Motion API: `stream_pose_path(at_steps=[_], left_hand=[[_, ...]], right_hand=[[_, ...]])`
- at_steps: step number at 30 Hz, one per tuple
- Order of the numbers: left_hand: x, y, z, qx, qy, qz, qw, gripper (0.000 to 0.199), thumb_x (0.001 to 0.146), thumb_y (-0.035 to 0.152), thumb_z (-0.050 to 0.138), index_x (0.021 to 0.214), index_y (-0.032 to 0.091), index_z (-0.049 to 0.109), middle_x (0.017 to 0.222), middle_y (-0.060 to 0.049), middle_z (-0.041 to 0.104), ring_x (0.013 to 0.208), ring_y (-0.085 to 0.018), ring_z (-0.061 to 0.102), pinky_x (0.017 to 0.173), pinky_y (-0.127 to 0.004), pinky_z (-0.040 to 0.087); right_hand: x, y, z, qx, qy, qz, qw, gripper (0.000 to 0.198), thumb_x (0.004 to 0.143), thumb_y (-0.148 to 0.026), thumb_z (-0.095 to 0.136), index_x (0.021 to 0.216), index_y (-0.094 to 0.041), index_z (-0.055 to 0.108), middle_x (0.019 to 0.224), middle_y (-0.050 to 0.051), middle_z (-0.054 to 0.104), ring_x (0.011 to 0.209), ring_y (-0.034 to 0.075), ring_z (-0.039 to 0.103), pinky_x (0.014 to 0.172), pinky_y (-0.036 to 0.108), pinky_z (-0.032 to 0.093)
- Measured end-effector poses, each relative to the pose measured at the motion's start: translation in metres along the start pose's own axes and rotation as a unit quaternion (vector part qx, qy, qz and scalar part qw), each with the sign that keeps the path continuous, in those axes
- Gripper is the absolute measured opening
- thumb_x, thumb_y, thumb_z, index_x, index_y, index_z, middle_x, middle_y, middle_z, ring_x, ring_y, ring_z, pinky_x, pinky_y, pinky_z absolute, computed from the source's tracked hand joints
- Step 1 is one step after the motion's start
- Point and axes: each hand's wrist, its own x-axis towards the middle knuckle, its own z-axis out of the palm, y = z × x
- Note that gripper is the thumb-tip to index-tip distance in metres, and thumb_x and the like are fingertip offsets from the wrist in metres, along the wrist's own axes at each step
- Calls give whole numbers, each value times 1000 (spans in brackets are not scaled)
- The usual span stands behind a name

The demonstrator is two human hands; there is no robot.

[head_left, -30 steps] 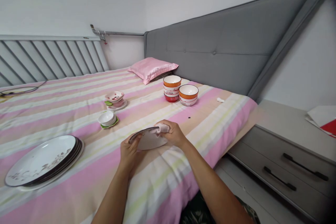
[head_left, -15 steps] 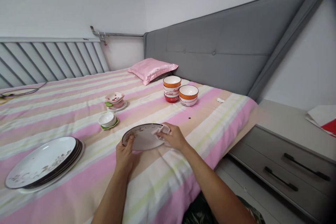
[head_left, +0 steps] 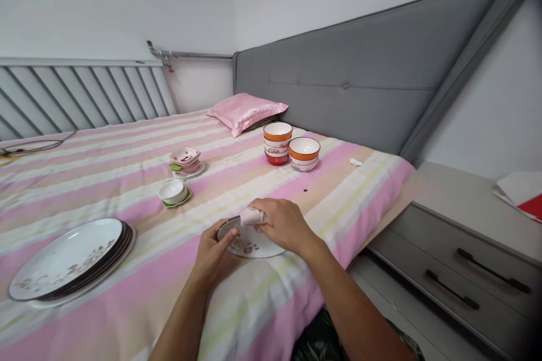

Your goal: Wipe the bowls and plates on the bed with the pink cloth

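Floral plate point(head_left: 263, 245) has turned, left hand point(head_left: 212, 245) gripping it, right hand point(head_left: 286, 223) clutching what seems cloth point(head_left: 251, 216), hiding some rim.

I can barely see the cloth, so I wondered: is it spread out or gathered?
Gathered: the cloth shows only as a small wad in the right hand, at the rim of the plate.

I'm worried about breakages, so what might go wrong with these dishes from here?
The left hand grips the plate by its edge while the right hand holds a cloth against it; the plate might slip free. The taller bowl stack stands close beside the shorter stack on the bed, so a jolt could knock them together. The plate pile also rests on this bed and might slide.
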Motion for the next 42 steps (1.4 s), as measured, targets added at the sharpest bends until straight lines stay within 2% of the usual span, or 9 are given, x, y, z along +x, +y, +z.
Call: stream_pose_path(at_steps=[8, 15, 19, 23, 25, 27, 33, 36, 42], left_hand=[[4, -3, 1, 24, 8, 4, 1000, 34, 72, 46, 66, 84, 15, 72, 82, -6, 72, 75, -20, 63, 71, -29, 48], [6, -5, 2, 37, 34, -41, 998, 42, 67, 52, 67, 81, 13, 71, 77, -6, 71, 71, -21, 63, 68, -29, 48], [7, -4, 4, 25, 67, -61, 996, 45, 63, 54, 70, 80, 12, 70, 75, -6, 71, 70, -21, 63, 66, -29, 48], [8, -1, 6, 8, 96, -84, 992, 49, 60, 54, 72, 83, 11, 69, 78, -7, 72, 73, -22, 64, 68, -31, 49], [8, -1, 6, -1, 105, -93, 990, 50, 60, 54, 72, 85, 11, 69, 80, -8, 72, 74, -23, 65, 69, -32, 50], [8, -2, 6, -16, 114, -103, 988, 48, 62, 52, 72, 87, 12, 68, 81, -8, 72, 75, -23, 66, 68, -31, 51], [11, -10, 8, -79, 169, -138, 973, 39, 69, 43, 71, 94, 14, 65, 78, -8, 72, 68, -19, 68, 64, -29, 54], [11, -11, 8, -97, 173, -137, 971, 40, 72, 42, 69, 99, 13, 64, 81, -9, 72, 69, -18, 68, 66, -29, 55], [6, -2, 2, -167, 141, -152, 964, 30, 79, 31, 63, 102, 12, 63, 84, -10, 72, 70, -19, 69, 70, -33, 56]], right_hand=[[1, 1, 4, 33, 4, -9, 999, 29, 73, -20, 60, 100, -32, 61, 92, -4, 68, 81, 16, 61, 62, 23, 34], [5, 19, 19, 209, 40, 21, 977, 27, 70, -21, 65, 96, -29, 65, 83, -4, 68, 78, 15, 61, 67, 22, 42], [7, 30, 30, 381, 41, 53, 922, 20, 71, -31, 66, 88, -23, 65, 76, -2, 64, 72, 15, 61, 66, 24, 47], [8, 40, 42, 525, 45, 85, 846, 31, 63, -36, 72, 87, -19, 61, 74, -1, 62, 66, 14, 60, 61, 24, 50], [8, 46, 51, 553, 51, 116, 823, 36, 60, -38, 74, 86, -18, 60, 73, -1, 63, 64, 13, 60, 59, 24, 49], [7, 53, 61, 543, 60, 140, 825, 37, 60, -41, 74, 84, -17, 58, 75, 1, 65, 65, 14, 61, 59, 25, 49], [2, 72, 85, 450, 69, 166, 875, 37, 64, -34, 70, 94, -15, 60, 86, 4, 67, 78, 17, 61, 73, 30, 50], [-1, 75, 83, 392, 72, 179, 899, 41, 63, -29, 70, 101, -16, 60, 90, 4, 67, 83, 18, 60, 80, 33, 47], [-2, 69, 65, 321, 59, 188, 926, 40, 68, -37, 68, 102, -17, 59, 87, 3, 65, 79, 17, 59, 76, 30, 45]])
